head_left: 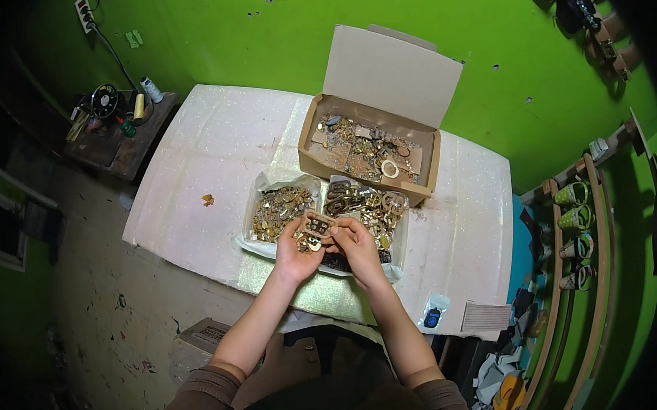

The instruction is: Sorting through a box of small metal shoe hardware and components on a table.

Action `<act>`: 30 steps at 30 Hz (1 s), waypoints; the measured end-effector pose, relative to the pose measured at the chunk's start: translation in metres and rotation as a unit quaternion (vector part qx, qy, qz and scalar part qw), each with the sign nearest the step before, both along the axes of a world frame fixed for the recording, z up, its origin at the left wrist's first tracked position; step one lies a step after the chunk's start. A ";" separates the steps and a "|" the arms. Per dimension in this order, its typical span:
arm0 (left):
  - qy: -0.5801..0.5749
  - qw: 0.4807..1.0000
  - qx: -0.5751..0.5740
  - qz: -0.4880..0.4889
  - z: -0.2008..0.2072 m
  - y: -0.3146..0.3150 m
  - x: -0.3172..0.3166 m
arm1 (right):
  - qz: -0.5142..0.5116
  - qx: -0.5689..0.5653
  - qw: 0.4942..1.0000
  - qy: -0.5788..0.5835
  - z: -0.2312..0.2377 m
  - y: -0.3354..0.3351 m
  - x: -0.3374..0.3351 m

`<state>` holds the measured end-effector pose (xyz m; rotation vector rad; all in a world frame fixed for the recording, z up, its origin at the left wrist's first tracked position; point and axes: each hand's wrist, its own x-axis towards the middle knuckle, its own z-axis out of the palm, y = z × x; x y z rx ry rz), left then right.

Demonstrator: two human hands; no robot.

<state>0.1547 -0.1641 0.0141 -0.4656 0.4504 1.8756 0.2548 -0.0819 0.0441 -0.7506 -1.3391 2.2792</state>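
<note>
Between my two hands is a tan, rounded-rectangular buckle (318,224), with dark small shapes showing inside its frame. My left hand (298,258) lies palm up under its left side, fingers curled against it. At the buckle's right edge, my right hand (359,253) pinches with thumb and fingers. Both hands are over an open, white-lined tray (243,238). The left part holds a heap of small gold and silver metal fittings (282,205); larger buckles and rings (380,211) fill the right part. My hands hide some of the pieces near the front.
Behind the tray stands an open cardboard box (386,67) with scattered small fittings inside. A small gold piece (208,199) lies on the pale table (190,146). Near the right front are a plastic packet (433,314) and a striped card (486,317). Sandals (577,216) hang on a rack.
</note>
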 end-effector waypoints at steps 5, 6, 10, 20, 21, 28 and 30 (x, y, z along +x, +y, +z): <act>-0.014 0.999 0.011 0.029 -0.001 0.001 0.005 | 0.007 0.026 0.999 -0.025 -0.001 0.008 0.006; -0.022 0.999 0.021 0.035 0.001 0.001 0.006 | 0.012 0.045 0.999 -0.023 -0.001 0.010 0.008; -0.011 0.998 0.035 0.045 0.002 0.002 0.009 | 0.023 0.046 0.998 -0.028 -0.003 0.018 0.013; -0.065 0.993 0.060 0.078 0.012 -0.001 -0.001 | -0.127 0.316 0.913 -0.223 -0.021 0.090 0.064; -0.058 0.994 0.052 0.075 0.010 0.000 -0.003 | -0.128 0.352 0.896 -0.237 -0.023 0.089 0.061; -0.059 0.995 0.049 0.062 0.022 0.009 -0.018 | -0.014 0.485 0.805 -0.341 -0.032 0.077 0.037; -0.073 0.993 0.074 0.058 0.018 0.007 -0.026 | -0.071 0.562 0.758 -0.322 -0.028 0.068 0.028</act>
